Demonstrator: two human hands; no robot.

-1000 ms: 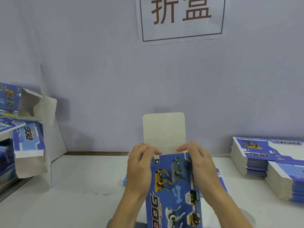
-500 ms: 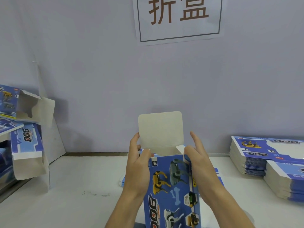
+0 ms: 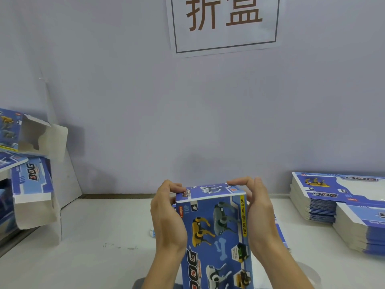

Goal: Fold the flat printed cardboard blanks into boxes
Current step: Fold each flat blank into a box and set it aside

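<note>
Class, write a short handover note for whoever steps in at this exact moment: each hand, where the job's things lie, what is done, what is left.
Left hand and right hand grip the upright box by its sides, fingertips pressing on the closed top flap.
Flat blanks are stacked at right on the table; folded boxes are piled at left.
Done: this box's top end is closed.
Left: its bottom end is out of view, so check it, then fold the remaining blanks.

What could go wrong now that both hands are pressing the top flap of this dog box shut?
The left hand and right hand squeeze the box from both sides, so its walls might buckle. The top flap looks closed, but whether its tuck is fully seated is hidden; it may spring open. The flat blanks lie near the right forearm and could get nudged.
</note>
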